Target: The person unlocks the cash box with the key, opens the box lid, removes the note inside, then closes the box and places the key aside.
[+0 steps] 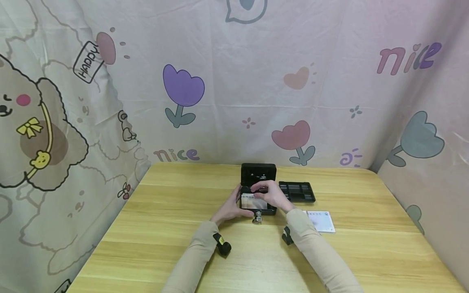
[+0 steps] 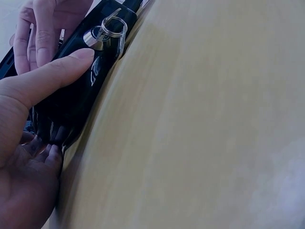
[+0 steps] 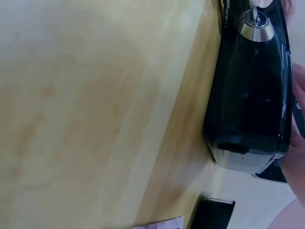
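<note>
I have wooden tabletop (image 1: 157, 228) running out left and nearward of the black box (image 3: 252, 95), the tray (image 1: 298, 191) and printed sheet (image 1: 322, 222) to its right, my left hand (image 1: 231, 207) gripping its left side, my right hand (image 1: 272, 196) bent over its interior, any pinch indiscernible.

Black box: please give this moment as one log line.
left hand: grips box; right hand: at box opening; lid: open; key: in lock; tray: beside box
</note>
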